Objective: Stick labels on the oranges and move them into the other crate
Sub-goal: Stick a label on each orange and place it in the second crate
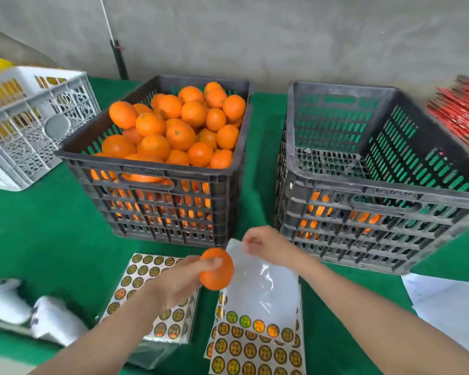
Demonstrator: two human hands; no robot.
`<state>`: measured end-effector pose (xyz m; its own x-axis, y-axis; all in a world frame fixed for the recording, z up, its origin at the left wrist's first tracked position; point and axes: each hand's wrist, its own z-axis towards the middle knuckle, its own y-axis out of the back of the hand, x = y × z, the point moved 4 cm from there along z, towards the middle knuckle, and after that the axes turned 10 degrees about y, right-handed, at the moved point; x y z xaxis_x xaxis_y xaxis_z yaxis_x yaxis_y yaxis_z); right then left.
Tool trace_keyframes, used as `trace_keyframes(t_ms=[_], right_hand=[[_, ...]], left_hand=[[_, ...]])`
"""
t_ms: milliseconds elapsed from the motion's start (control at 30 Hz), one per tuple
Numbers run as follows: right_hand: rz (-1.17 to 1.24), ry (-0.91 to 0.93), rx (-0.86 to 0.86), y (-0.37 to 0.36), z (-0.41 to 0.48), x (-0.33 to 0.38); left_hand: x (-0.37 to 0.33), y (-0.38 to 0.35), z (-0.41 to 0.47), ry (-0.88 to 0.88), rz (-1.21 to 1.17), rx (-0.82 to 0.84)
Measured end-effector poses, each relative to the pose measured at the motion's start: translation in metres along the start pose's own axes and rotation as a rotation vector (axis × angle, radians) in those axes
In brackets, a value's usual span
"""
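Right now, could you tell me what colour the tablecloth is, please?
The tablecloth is green, clearest in the head view.

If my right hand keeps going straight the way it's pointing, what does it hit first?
Probably the near right corner of the full crate; your right hand points straight at it, though depth is unclear.

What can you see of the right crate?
The right crate is dark slotted plastic, rectangular, with handle cut-outs in its end walls. It stands upright on the green cloth, a gap apart from the full crate. It is mostly empty: a few oranges show low through the near wall's slots.
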<state>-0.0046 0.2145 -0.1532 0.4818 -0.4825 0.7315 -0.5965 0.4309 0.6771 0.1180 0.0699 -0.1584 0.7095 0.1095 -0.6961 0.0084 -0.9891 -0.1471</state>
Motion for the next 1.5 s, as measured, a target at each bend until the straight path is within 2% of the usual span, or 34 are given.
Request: trace_keyframes(t_ms=[67,133,233,267,300,433,633,1067,1167,1267,1333,1400,1500], right_hand=[[0.037,-0.002,-0.046,0.009,-0.004,0.004],[-0.018,-0.014,-0.138,0.012,-0.011,0.004],[-0.187,0.073,-0.477,0.013,-0.034,0.012],[-0.193,0.101,-0.538,0.007,-0.044,0.016],[-0.179,0.106,-0.538,-0.001,-0.052,0.019],[-0.105,0.027,-0.347,-0.04,-0.072,0.027],[-0.177,-0.048,-0.269,-0.051,-0.076,0.031],[-0.1,0.14,-0.365,-0.054,-0.087,0.034],[0.008,0.131,-0.392,-0.048,-0.089,0.034],[0.124,0.009,-0.399,-0.031,-0.084,0.031],[0.166,-0.041,-0.374,-0.017,-0.08,0.031],[0.229,-0.043,-0.364,-0.004,-0.079,0.033],[0.392,-0.013,-0.39,0.018,-0.082,0.041]], left_hand=[[0.003,-0.005,0.005,0.025,0.026,0.066],[0.002,-0.012,0.009,0.05,-0.006,0.065],[0.0,-0.019,0.015,0.065,-0.132,0.019],[0.0,-0.02,0.016,0.075,-0.183,0.014],[0.002,-0.02,0.017,0.084,-0.227,0.015],[0.004,-0.023,0.019,0.107,-0.306,0.058],[0.002,-0.026,0.018,0.124,-0.312,0.097],[0.0,-0.026,0.023,0.118,-0.231,0.111],[-0.001,-0.019,0.025,0.109,-0.098,0.022],[0.0,-0.009,0.024,0.098,0.361,-0.142],[-0.006,-0.003,0.021,0.006,0.579,-0.251],[-0.012,-0.007,0.014,-0.092,0.531,-0.195],[-0.02,-0.02,-0.002,-0.219,0.343,-0.005]])
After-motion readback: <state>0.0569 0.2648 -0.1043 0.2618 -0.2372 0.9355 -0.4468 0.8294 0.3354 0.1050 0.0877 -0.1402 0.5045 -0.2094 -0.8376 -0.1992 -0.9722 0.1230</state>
